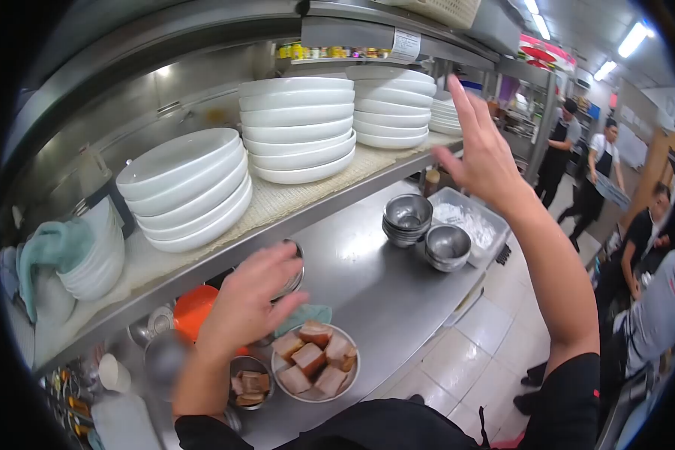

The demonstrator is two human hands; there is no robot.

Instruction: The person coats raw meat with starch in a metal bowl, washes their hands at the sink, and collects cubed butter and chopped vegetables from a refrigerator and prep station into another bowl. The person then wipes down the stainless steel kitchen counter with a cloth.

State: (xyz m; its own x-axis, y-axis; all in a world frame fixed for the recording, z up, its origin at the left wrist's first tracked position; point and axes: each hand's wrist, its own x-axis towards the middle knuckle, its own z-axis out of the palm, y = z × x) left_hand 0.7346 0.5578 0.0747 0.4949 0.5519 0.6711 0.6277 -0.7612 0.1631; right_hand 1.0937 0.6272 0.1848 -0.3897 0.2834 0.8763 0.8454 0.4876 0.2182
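My right hand (484, 150) is raised beside the shelf, fingers stretched upward and thumb apart, holding nothing. It is nearest to the stacks of white bowls (394, 105) at the shelf's right end. My left hand (255, 296) hovers over the steel counter below the shelf edge, slightly blurred, its fingers out and nothing visible in it. Just below and right of it stands a round bowl of meat chunks (310, 360) with a brown rind. A smaller metal bowl of meat pieces (251, 382) sits next to it, partly behind my left forearm. A green cloth (302, 318) lies behind the meat.
More white bowls stand stacked on the shelf (300, 131) (191, 191). Steel bowls (407, 217) and a clear tub (465, 221) with white contents are on the counter (352, 259). An orange container (194, 311) is at left. Several people (604, 157) work along the tiled aisle at right.
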